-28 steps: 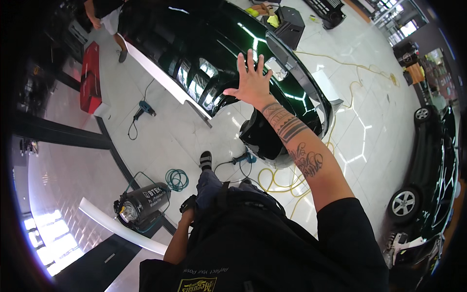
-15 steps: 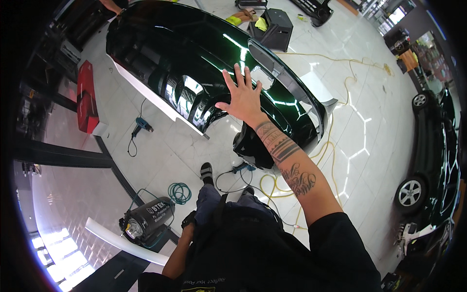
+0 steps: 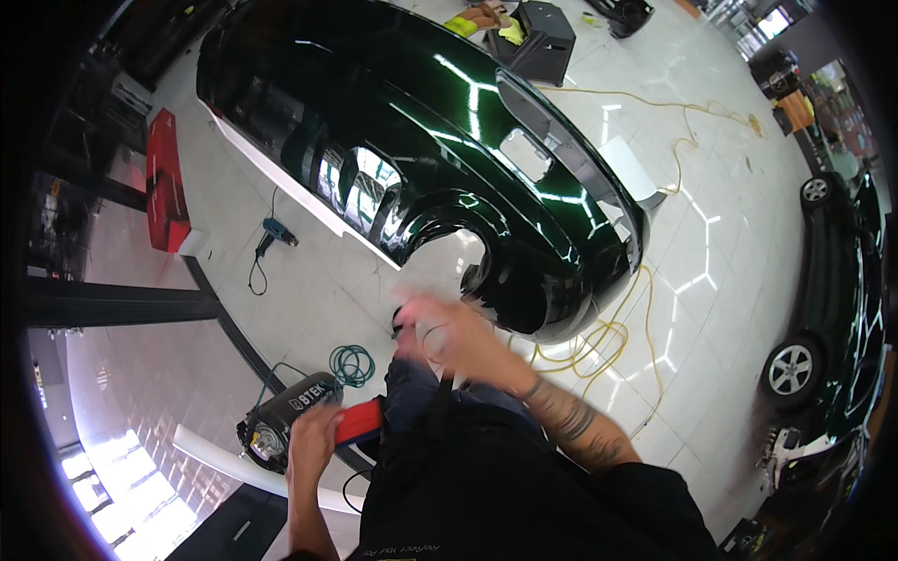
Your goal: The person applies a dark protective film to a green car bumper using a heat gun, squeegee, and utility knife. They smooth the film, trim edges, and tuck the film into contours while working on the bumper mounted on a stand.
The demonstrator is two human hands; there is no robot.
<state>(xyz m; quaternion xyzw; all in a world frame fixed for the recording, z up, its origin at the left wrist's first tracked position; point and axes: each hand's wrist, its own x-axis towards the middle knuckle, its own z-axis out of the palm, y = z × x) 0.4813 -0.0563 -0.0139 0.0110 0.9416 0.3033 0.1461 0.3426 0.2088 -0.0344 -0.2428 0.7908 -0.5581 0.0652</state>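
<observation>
My left hand (image 3: 316, 438) is low at my left side, its fingers closed on the end of a flat red object with a dark blue edge (image 3: 357, 421), whose kind I cannot make out. In front of my legs, my right hand (image 3: 444, 338) is smeared by motion, and its fingers cannot be read. Just beyond it stands a glossy dark green car body part (image 3: 412, 107) with a round wheel-arch cutout and a light opening on its right side. My right hand is apart from the panel.
A blue heat gun (image 3: 275, 234) lies on the tiled floor. At my left are a black tank (image 3: 304, 397), a coiled green hose (image 3: 352, 366) and a white curved strip (image 3: 245, 477). A yellow cable (image 3: 608, 346) loops right of the panel. A dark car (image 3: 837, 299) stands far right.
My right hand has left the panel's surface and come down toward my legs. My left hand now shows with the red object. The panel sits slightly farther right in view.
</observation>
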